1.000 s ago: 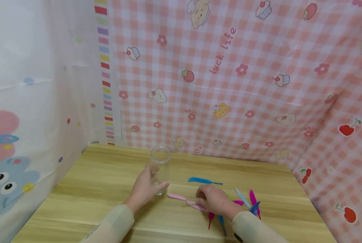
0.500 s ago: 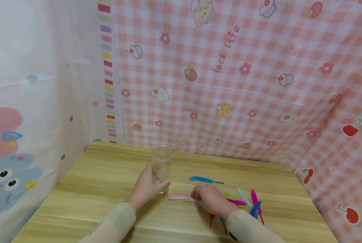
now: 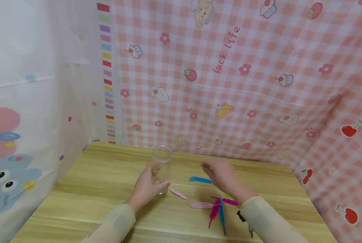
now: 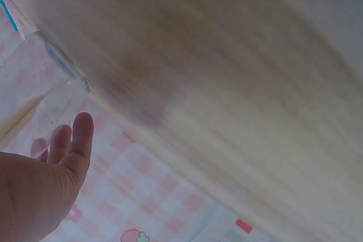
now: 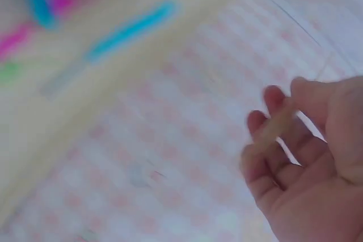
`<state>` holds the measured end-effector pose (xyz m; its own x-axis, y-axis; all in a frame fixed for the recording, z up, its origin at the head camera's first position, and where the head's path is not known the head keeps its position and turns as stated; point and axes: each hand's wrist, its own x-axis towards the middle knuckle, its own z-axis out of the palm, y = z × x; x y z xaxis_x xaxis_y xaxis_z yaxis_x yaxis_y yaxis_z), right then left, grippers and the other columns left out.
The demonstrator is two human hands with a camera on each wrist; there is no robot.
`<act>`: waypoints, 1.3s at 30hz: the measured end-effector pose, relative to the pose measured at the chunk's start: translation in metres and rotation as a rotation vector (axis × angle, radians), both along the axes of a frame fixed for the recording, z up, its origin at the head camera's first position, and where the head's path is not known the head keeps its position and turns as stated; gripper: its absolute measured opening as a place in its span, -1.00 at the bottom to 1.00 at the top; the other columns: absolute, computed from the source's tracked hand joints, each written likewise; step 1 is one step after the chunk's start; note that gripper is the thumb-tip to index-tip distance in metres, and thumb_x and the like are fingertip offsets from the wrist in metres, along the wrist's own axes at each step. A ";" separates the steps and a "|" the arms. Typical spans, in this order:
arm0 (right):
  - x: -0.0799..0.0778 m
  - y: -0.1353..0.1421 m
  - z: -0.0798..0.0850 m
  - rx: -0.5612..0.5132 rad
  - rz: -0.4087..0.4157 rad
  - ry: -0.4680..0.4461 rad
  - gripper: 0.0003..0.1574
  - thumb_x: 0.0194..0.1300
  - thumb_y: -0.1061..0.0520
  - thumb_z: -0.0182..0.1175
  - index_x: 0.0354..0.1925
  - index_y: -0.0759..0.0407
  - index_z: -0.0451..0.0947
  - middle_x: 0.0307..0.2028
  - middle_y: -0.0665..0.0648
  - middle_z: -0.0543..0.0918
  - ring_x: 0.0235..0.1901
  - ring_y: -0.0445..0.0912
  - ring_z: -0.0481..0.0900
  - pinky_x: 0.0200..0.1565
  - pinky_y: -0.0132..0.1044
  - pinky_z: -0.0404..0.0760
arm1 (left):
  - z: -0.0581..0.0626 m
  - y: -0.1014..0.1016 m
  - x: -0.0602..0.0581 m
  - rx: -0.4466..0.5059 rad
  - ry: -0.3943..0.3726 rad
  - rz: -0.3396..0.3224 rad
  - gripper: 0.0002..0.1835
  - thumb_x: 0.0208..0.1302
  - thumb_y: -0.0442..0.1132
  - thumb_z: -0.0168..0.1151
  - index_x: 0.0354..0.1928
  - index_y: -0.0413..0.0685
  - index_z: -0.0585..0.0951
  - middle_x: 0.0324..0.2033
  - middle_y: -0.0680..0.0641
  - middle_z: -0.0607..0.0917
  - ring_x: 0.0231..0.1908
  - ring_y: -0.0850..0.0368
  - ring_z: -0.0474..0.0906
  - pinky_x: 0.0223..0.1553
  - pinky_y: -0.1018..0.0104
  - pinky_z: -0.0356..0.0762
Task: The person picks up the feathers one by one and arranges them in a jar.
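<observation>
A tall clear cylindrical jar (image 3: 161, 170) stands upright on the wooden table. My left hand (image 3: 147, 185) grips it low on its left side, thumb across the front; the fingers show through the wall. In the left wrist view the jar (image 4: 54, 83) lies beyond the fingertips. My right hand (image 3: 221, 173) is raised over the table, right of the jar. In the right wrist view its thumb and fingers pinch a thin, pale beige feather (image 5: 276, 127), blurred. Two pink feathers (image 3: 203, 205) lie between the hands, and a blue feather (image 3: 199, 179) lies behind them.
Magenta feathers (image 3: 214, 210), a dark blue feather (image 3: 221, 212) and a lime-green feather (image 3: 228, 196) lie loosely crossed at right, partly under the right forearm. The wooden table (image 3: 108, 168) ends at a pink checked cloth backdrop (image 3: 181, 60).
My right hand has lifted off the table from among the pink feathers, with the pale feather, moving back and right. The pink feathers have shifted slightly. The left hand keeps its grip on the jar.
</observation>
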<state>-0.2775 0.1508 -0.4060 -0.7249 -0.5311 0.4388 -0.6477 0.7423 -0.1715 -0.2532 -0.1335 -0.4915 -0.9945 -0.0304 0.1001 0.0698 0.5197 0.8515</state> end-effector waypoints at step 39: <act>0.001 -0.095 0.092 0.169 0.222 0.327 -0.60 0.39 0.19 0.44 0.16 -0.02 0.69 0.10 0.02 0.76 0.11 -0.02 0.70 0.17 -0.12 0.71 | -0.002 -0.004 0.003 0.078 -0.008 -0.026 -0.17 0.25 -0.03 0.61 0.42 -0.15 0.38 0.40 -0.25 0.56 0.41 -0.35 0.52 0.36 -0.22 0.61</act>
